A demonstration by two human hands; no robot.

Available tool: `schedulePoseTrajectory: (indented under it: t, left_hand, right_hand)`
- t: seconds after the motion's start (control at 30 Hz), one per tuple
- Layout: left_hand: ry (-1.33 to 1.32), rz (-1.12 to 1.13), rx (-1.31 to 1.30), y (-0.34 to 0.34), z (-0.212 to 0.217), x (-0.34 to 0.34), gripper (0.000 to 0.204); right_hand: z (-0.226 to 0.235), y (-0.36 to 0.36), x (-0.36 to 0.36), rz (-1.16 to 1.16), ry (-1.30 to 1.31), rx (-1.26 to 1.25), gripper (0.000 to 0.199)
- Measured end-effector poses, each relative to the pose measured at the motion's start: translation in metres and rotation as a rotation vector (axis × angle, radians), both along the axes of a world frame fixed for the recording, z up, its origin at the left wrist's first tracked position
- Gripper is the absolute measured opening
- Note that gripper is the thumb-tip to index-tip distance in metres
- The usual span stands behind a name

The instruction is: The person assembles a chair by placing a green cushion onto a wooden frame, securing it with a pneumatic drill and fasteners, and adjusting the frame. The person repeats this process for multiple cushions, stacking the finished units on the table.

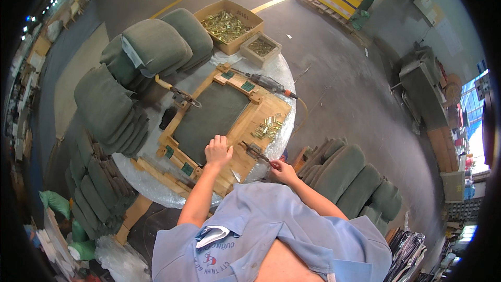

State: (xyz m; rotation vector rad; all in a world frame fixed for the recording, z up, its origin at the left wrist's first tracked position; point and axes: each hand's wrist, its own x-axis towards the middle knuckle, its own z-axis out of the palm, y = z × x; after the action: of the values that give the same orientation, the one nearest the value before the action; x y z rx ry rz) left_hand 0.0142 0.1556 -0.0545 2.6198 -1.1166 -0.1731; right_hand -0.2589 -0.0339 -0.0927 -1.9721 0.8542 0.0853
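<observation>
A wooden seat frame (258,117) with a dark green fabric panel (211,117) lies on a round, plastic-covered table (156,185). My left hand (217,151) rests flat on the near edge of the fabric panel, fingers spread. My right hand (282,170) is at the table's near right edge, closed on the tail of a small metal tool (254,151) that lies on the frame. A pile of brass-coloured metal pieces (267,128) sits on the frame's right side.
A pneumatic tool (266,83) lies at the frame's far edge, another tool (180,94) at its left. Two boxes of brass hardware (227,25) (261,47) stand beyond the table. Stacks of green cushions (141,55) (347,175) flank it left and right.
</observation>
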Motion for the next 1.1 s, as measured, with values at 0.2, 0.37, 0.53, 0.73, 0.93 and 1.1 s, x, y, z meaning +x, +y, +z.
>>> schedulePoseTrajectory:
  t: [0.2,0.37,0.53,0.73,0.93,1.1]
  left_hand:
    - [-0.062,-0.001,0.024,0.000,-0.006,-0.006,0.049]
    - [-0.221,0.099,-0.099,0.014,-0.010,-0.002,0.097]
    - [-0.177,0.094,-0.096,0.011,-0.019,0.001,0.106]
    - [-0.169,0.087,-0.039,0.016,-0.021,0.009,0.108]
    - [-0.159,0.102,-0.076,0.010,-0.016,0.006,0.102]
    - [-0.153,0.108,-0.106,0.011,-0.020,0.010,0.101]
  right_hand:
    - [0.013,-0.016,-0.017,-0.045,0.076,0.143,0.041]
    - [0.052,0.006,-0.006,-0.075,0.122,-0.123,0.043]
    - [-0.010,0.001,-0.003,-0.170,0.055,0.172,0.043]
    - [0.044,-0.005,0.034,-0.138,0.214,0.195,0.035]
    - [0.110,0.006,0.146,0.133,-0.263,-0.296,0.021]
    - [0.066,0.015,0.171,0.208,-0.414,-0.401,0.021]
